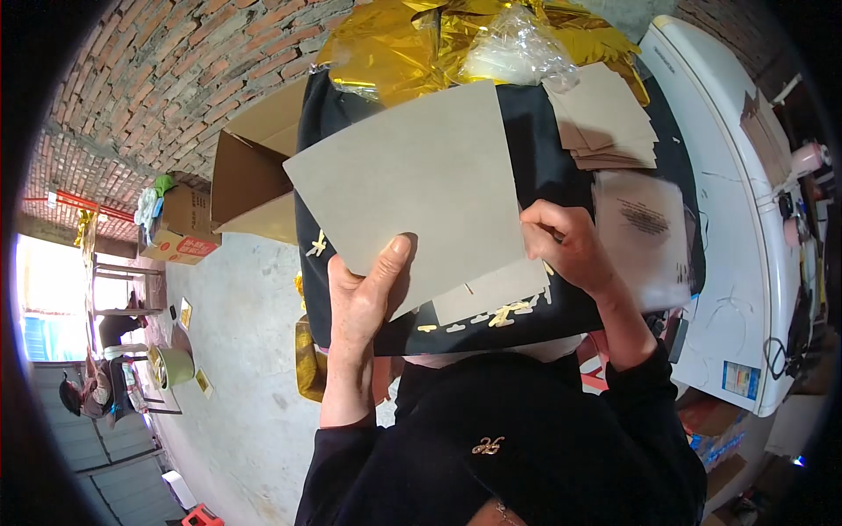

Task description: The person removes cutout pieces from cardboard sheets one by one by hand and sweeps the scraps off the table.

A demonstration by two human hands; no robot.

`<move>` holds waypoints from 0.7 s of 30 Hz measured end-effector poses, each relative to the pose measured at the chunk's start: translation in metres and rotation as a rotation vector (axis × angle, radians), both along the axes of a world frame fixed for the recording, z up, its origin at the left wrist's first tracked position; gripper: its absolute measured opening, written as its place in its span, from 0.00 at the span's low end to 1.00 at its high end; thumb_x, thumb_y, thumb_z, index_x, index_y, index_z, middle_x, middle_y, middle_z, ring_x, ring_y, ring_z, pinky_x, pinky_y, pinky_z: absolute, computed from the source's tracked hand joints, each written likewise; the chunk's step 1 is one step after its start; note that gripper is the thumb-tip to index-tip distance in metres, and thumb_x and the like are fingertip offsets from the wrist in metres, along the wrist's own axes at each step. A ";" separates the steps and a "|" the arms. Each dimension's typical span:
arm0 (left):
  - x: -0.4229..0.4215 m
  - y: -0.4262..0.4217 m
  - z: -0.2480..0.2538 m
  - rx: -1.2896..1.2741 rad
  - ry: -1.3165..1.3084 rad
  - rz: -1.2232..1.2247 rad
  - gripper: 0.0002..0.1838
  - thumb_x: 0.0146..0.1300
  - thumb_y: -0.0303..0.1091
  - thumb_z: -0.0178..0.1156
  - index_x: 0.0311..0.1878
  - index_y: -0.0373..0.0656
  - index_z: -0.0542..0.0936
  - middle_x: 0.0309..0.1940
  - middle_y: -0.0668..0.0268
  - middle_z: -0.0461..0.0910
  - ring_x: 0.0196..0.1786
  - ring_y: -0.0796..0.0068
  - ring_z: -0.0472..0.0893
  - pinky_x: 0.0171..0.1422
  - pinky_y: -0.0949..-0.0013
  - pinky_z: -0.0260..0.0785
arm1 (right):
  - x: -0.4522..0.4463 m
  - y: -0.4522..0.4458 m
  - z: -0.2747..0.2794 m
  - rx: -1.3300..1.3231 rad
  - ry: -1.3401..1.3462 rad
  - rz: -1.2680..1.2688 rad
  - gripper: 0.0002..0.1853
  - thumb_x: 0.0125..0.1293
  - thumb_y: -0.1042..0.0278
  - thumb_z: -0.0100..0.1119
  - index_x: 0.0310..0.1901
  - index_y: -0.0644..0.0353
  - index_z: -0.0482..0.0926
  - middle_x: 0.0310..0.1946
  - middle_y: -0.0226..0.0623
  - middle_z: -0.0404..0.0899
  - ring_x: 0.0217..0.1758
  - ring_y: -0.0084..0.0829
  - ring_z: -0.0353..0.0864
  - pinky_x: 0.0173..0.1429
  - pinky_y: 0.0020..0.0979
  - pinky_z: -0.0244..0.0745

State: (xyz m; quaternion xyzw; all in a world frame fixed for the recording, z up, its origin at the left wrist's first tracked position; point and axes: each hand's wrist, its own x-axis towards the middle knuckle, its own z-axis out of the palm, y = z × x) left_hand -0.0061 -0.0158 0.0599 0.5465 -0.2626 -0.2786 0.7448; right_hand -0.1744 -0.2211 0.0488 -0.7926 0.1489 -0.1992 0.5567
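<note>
A large grey-beige cardboard sheet (421, 175) is held up at a tilt over the black-covered table. My left hand (364, 285) grips its lower left edge, thumb on the front face and fingers hidden behind. At the right edge, my right hand (570, 241) is closed, with its curled fingers pinching the sheet near its lower right corner. Underneath, partly covered by it, lie smaller pale cards (491, 296). Small cream cut-out pieces (504, 316) are scattered along the near table edge, and a few more pieces (317, 245) rest at the left.
A stack of brown cards (605, 114) and clear plastic bags (645, 237) lie on the right. Gold foil (386, 53) and crumpled clear plastic (517, 48) cover the far end. A white freezer (728, 219) stands right; an open carton (254, 175) left. Another person (88, 394) sits far left.
</note>
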 end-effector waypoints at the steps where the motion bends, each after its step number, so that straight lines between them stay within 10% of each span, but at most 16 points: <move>1: 0.001 0.001 -0.001 0.005 -0.001 -0.005 0.10 0.69 0.33 0.65 0.45 0.35 0.83 0.37 0.70 0.82 0.40 0.80 0.76 0.46 0.73 0.69 | -0.001 -0.001 0.000 0.005 0.011 0.010 0.04 0.65 0.77 0.54 0.34 0.66 0.77 0.22 0.27 0.74 0.27 0.14 0.72 0.31 0.23 0.68; 17: 0.005 -0.005 -0.014 0.021 0.266 0.036 0.24 0.63 0.33 0.70 0.59 0.32 0.77 0.52 0.61 0.82 0.55 0.70 0.79 0.66 0.65 0.68 | -0.006 0.003 -0.015 0.548 -0.201 0.185 0.06 0.61 0.77 0.52 0.26 0.62 0.75 0.22 0.24 0.72 0.24 0.14 0.69 0.29 0.21 0.64; 21: 0.007 -0.005 -0.020 0.031 0.285 0.034 0.21 0.65 0.32 0.69 0.58 0.33 0.78 0.51 0.62 0.82 0.55 0.72 0.79 0.66 0.65 0.68 | -0.002 0.013 -0.005 0.224 -0.047 -0.064 0.05 0.59 0.80 0.53 0.27 0.63 0.74 0.21 0.25 0.72 0.24 0.14 0.68 0.27 0.22 0.62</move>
